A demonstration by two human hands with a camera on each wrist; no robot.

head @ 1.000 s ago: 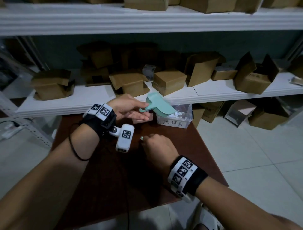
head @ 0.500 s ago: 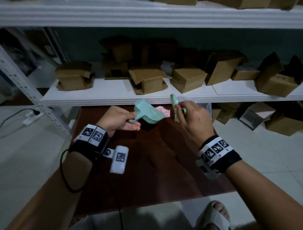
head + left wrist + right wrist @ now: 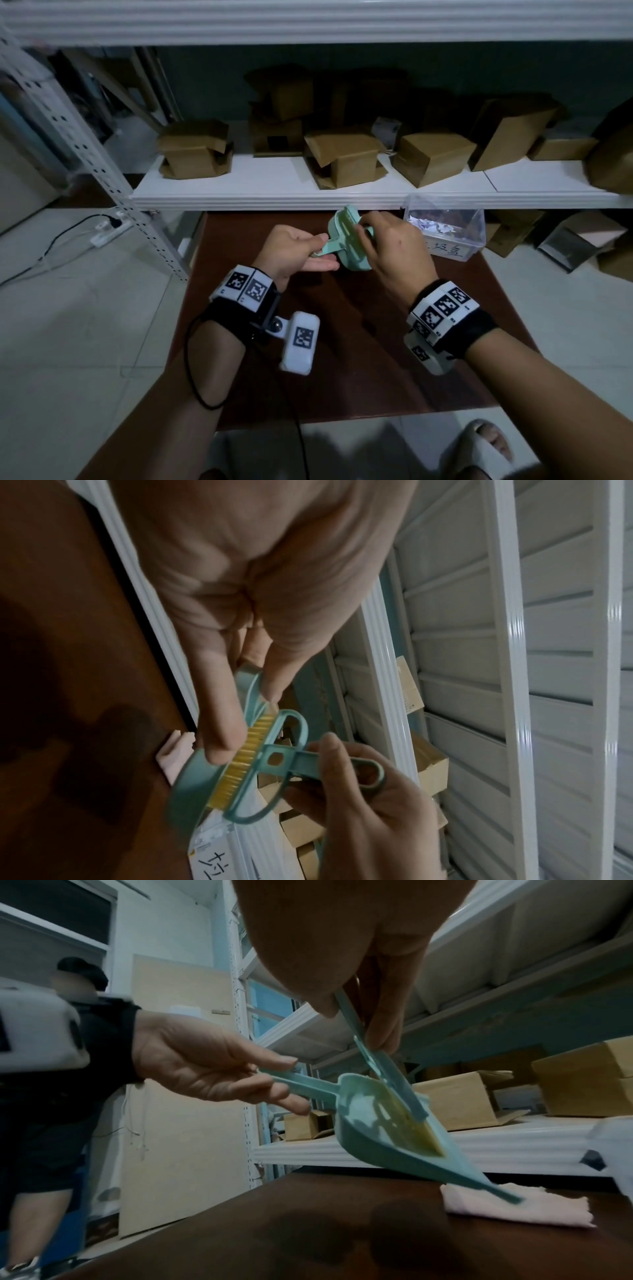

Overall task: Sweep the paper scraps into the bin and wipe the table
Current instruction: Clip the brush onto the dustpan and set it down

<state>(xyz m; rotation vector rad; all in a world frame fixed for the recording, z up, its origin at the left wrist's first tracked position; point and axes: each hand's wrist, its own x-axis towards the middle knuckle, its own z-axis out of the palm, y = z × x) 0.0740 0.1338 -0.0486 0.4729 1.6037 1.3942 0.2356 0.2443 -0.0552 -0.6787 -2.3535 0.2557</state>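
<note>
My left hand (image 3: 294, 250) pinches the handle of a teal dustpan (image 3: 354, 262), held tilted above the back of the dark wooden table (image 3: 342, 359). In my right hand (image 3: 390, 250) is a small teal brush (image 3: 291, 761), gripped by its handle, with its yellow bristles (image 3: 240, 767) pressed into the dustpan (image 3: 369, 1123). A clear plastic bin (image 3: 448, 250) with white paper scraps inside stands at the table's back right. A folded pink cloth (image 3: 514, 1207) lies on the table under the dustpan's lip. No scraps show on the tabletop.
A white shelf edge (image 3: 308, 200) with several cardboard boxes (image 3: 342, 161) overhangs the table's back. A perforated metal post (image 3: 113, 192) and a power strip (image 3: 106, 229) are at the left. Another person (image 3: 34, 1123) stands to the left. My sandalled foot (image 3: 486, 442) is below the table's front edge.
The dustpan has come back from over the bin to the table's back middle. My right hand rose off the table with the brush and set it into the dustpan.
</note>
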